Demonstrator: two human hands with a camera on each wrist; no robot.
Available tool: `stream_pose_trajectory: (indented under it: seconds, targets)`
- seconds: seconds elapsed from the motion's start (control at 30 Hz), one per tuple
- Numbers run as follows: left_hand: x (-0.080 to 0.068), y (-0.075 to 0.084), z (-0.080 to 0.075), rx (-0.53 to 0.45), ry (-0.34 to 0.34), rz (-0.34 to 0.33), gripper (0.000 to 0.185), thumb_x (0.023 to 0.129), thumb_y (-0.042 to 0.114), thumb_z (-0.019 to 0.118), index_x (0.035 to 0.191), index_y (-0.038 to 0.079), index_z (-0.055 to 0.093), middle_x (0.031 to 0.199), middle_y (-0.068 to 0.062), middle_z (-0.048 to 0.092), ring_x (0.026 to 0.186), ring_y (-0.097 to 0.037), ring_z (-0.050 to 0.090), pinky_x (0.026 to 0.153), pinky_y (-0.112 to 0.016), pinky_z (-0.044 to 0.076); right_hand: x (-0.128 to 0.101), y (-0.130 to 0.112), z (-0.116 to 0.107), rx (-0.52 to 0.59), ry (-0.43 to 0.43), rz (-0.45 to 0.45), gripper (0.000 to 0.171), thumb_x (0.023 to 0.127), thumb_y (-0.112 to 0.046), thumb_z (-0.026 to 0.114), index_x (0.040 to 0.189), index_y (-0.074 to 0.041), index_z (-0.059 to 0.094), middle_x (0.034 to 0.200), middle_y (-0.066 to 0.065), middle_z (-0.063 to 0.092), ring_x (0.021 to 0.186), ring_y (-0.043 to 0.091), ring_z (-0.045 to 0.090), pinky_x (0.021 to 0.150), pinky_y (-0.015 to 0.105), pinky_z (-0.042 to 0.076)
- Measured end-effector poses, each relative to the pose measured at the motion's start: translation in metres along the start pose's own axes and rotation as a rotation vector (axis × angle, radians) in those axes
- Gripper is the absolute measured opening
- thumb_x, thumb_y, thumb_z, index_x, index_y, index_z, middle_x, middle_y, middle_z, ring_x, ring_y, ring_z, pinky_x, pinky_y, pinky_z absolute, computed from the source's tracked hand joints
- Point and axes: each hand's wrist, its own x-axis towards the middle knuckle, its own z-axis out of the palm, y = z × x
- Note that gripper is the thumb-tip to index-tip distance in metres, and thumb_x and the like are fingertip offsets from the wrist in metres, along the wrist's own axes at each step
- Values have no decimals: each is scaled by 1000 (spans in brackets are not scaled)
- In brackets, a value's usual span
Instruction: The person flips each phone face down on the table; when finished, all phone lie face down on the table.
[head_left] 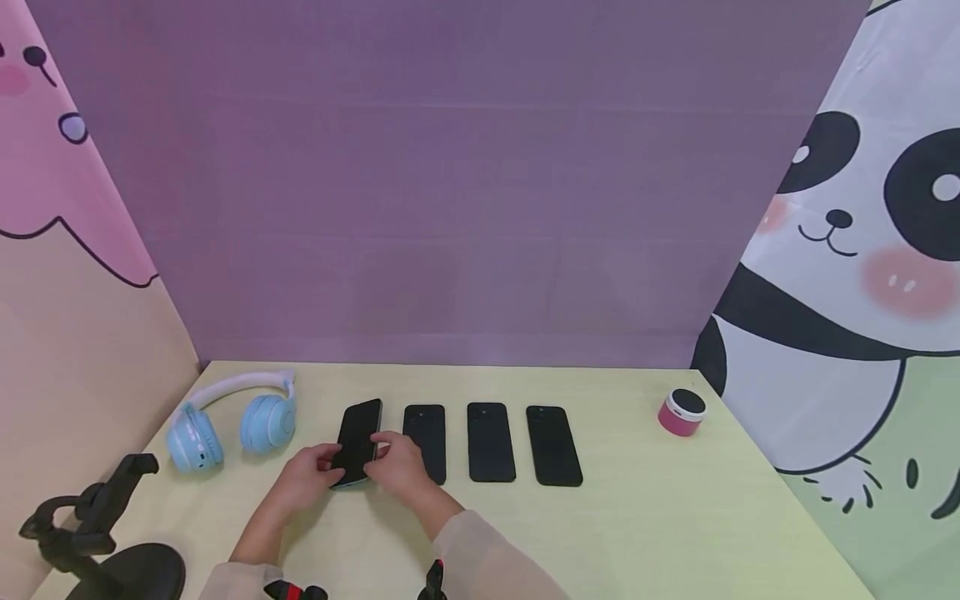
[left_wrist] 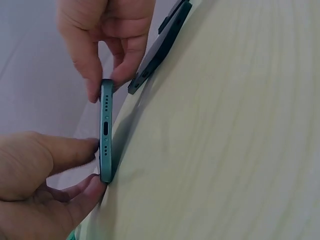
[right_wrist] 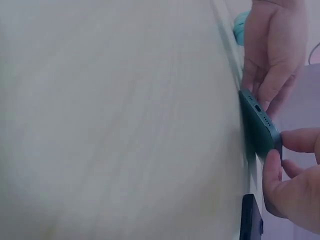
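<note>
A smartphone (head_left: 358,433) with a dark screen facing up is at the left end of a row of phones. My left hand (head_left: 306,478) pinches its left edge between thumb and fingers. On its right edge, my right hand (head_left: 406,468) grips the lower part. The left wrist view shows the phone's teal bottom edge (left_wrist: 106,131) with charging port and speaker holes. In the right wrist view the bottom edge is tilted up off the table, and part of the teal back shows. Just right of it lies a dark phone (head_left: 426,446), back up.
Two more dark phones (head_left: 491,442) (head_left: 554,446) lie farther right. Blue and lilac headphones (head_left: 267,422) rest at the left, with a black stand (head_left: 146,571) nearer. A pink and white cylinder (head_left: 681,413) with a black top stands at the right. A purple backdrop (head_left: 457,208) borders the table.
</note>
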Motion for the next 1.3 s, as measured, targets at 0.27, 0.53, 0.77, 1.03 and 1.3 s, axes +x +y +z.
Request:
stream_pose_trajectory:
  seconds: [0.27,0.53,0.77,1.03,1.3]
  targets:
    - [2,2,4,-32,-3,53,43,91,10,68,129,-5,58,109,-26,62,94,-35,62,74,-43,51,-1,-3,-4,127,-32,47,56,79,3,76,131,-1,56,89,4,59,74,14,57,66,29,51]
    - [4,4,7,-73,-43,61,42,96,21,63,133,1,58,120,-26,59,107,-41,59,82,-48,50,-1,-3,-10,367,-102,19,53,80,17,64,131,13,51,93,11,58,75,15,60,72,31,55]
    - [5,5,7,-122,-87,115,44,98,19,60,137,0,54,130,-26,54,97,-29,57,74,-37,47,-1,-2,-18,428,-157,-9,53,78,24,61,129,14,51,96,15,58,83,19,61,75,32,55]
    - [3,6,7,-237,-110,74,48,99,24,59,142,5,50,127,-22,58,111,-35,59,88,-47,46,2,1,-19,389,-167,-52,52,80,22,64,130,11,54,98,12,61,85,18,63,76,31,55]
    - [4,1,5,-483,-218,145,52,101,9,54,148,-2,35,134,-36,43,116,-42,53,87,-44,51,-1,0,-19,416,-157,-70,48,84,18,64,130,9,55,99,14,62,91,24,66,78,32,55]
